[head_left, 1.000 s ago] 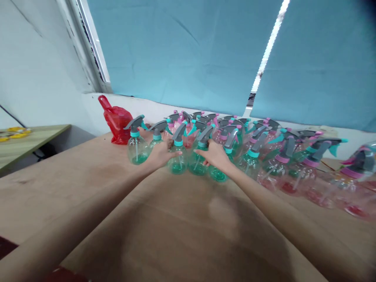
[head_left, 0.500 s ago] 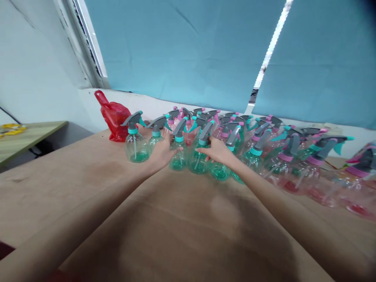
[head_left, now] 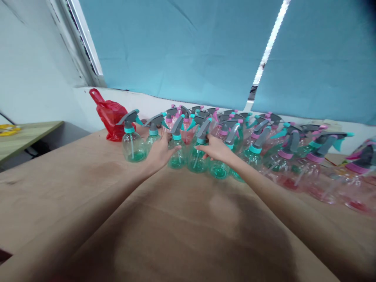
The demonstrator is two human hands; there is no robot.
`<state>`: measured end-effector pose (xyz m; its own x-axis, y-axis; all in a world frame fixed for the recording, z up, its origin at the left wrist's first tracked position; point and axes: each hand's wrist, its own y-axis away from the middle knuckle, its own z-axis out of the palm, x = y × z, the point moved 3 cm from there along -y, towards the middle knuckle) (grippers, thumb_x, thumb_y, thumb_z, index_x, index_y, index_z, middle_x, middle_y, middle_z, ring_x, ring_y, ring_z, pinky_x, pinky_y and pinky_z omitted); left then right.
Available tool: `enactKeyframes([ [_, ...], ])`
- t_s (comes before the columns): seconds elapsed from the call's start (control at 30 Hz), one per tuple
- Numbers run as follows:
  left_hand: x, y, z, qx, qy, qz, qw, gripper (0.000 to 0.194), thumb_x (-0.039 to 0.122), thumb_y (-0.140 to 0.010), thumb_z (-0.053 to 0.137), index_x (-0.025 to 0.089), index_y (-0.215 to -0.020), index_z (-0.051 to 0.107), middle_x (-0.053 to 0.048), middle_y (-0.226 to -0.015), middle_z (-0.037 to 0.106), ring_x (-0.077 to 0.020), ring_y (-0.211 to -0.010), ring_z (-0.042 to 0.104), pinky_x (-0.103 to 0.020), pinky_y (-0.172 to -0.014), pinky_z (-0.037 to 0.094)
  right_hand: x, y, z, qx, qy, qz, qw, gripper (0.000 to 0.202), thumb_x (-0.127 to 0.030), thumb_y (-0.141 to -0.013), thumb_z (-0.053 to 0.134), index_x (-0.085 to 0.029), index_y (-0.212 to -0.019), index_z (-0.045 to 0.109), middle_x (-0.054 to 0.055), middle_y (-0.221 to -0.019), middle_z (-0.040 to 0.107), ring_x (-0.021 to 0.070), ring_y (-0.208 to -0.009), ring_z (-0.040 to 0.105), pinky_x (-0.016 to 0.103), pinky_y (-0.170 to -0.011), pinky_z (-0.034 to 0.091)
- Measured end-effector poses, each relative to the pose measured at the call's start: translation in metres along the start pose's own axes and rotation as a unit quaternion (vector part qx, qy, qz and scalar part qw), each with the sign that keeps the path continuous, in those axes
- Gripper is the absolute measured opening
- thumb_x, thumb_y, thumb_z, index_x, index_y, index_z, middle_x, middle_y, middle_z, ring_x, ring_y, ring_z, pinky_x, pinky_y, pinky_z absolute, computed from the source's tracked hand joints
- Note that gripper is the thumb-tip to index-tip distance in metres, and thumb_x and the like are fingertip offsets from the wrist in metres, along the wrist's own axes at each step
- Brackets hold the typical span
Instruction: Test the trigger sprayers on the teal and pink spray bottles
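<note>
My left hand (head_left: 160, 152) is curled around the left side of a clear spray bottle (head_left: 177, 159) with a teal collar and a green base. Its thumb lies across the front of the bottle, while the other fingers are partly hidden behind it. Just to the right, my right hand (head_left: 216, 149) grips another green-based spray bottle (head_left: 197, 161), thumb across its front and fingers curled at its right side. Both bottles stand upright on the wooden table (head_left: 182, 219). Left of my left hand are two more teal-collared bottles, one at the end of the row (head_left: 134, 147).
Several more spray bottles with pink or teal collars crowd the back and right, including a pink-based one (head_left: 357, 188). A red plastic bag (head_left: 113, 119) sits at the back left. Beyond the table are a blue curtain (head_left: 176, 51) and a side table (head_left: 35, 135) with yellow items.
The whole view has shifted slightly, so things appear a little further left. Both hands keep their places at the same two bottles, with hardly any movement.
</note>
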<state>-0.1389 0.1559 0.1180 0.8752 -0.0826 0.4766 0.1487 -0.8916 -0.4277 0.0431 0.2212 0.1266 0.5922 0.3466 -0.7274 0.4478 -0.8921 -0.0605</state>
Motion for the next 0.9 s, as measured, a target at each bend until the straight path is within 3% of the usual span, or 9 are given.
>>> enactKeyframes([
  [0.2, -0.002, 0.0, 0.001, 0.008, -0.003, 0.001, 1.0, 0.054, 0.038, -0.083, 0.058, 0.012, -0.126, 0.04, -0.02, -0.123, 0.058, -0.0342, -0.114, 0.056, -0.044, -0.088, 0.049, -0.003, 0.005, 0.001, 0.001, 0.013, -0.012, 1.0, 0.046, -0.032, -0.08, 0.06, -0.01, -0.117, 0.047, 0.01, -0.08, 0.068, 0.0178, -0.053, 0.064, 0.027, -0.043, 0.046],
  [0.33, -0.002, 0.002, 0.003, 0.016, -0.007, 0.001, 1.0, 0.052, 0.039, -0.083, 0.057, 0.012, -0.125, 0.041, -0.02, -0.12, 0.06, -0.0341, -0.112, 0.057, -0.047, -0.088, 0.048, -0.006, 0.016, 0.0, -0.009, 0.026, -0.034, 0.999, 0.044, -0.034, -0.08, 0.06, -0.011, -0.116, 0.049, 0.007, -0.073, 0.067, 0.0167, -0.05, 0.061, 0.028, -0.046, 0.046],
  [0.6, -0.004, 0.013, -0.003, 0.039, 0.02, 0.006, 0.999, 0.048, 0.039, -0.085, 0.054, 0.014, -0.125, 0.044, -0.018, -0.131, 0.053, -0.0293, -0.12, 0.052, -0.043, -0.094, 0.046, -0.004, 0.045, -0.002, -0.018, 0.035, -0.086, 0.995, 0.04, -0.037, -0.082, 0.059, -0.017, -0.116, 0.051, 0.01, -0.101, 0.065, 0.0134, -0.049, 0.058, 0.031, -0.05, 0.047],
  [0.7, -0.001, 0.027, -0.011, 0.044, 0.034, 0.001, 0.998, 0.049, 0.039, -0.085, 0.055, 0.015, -0.126, 0.044, -0.018, -0.13, 0.052, -0.0299, -0.121, 0.051, -0.043, -0.092, 0.048, -0.001, 0.057, -0.003, -0.033, 0.023, -0.098, 0.994, 0.036, -0.041, -0.084, 0.058, -0.017, -0.11, 0.053, 0.009, -0.101, 0.064, 0.0128, -0.05, 0.058, 0.031, -0.051, 0.047],
  [0.8, 0.013, 0.051, -0.019, 0.033, 0.058, 0.001, 0.998, 0.044, 0.045, -0.087, 0.05, 0.017, -0.121, 0.05, -0.013, -0.127, 0.055, -0.0277, -0.117, 0.054, -0.043, -0.092, 0.05, 0.002, 0.074, -0.001, -0.045, 0.008, -0.112, 0.993, 0.039, -0.044, -0.085, 0.056, -0.019, -0.115, 0.052, 0.009, -0.107, 0.062, 0.0127, -0.054, 0.06, 0.031, -0.054, 0.049],
  [0.9, 0.04, 0.079, -0.022, -0.036, 0.099, 0.014, 0.994, 0.044, 0.049, -0.086, 0.052, 0.023, -0.121, 0.052, -0.008, -0.127, 0.058, -0.0239, -0.105, 0.063, -0.037, -0.086, 0.054, 0.005, 0.096, -0.001, -0.037, -0.012, -0.149, 0.988, 0.04, -0.044, -0.086, 0.056, -0.022, -0.119, 0.051, 0.008, -0.111, 0.061, 0.0161, -0.066, 0.062, 0.032, -0.059, 0.049],
])
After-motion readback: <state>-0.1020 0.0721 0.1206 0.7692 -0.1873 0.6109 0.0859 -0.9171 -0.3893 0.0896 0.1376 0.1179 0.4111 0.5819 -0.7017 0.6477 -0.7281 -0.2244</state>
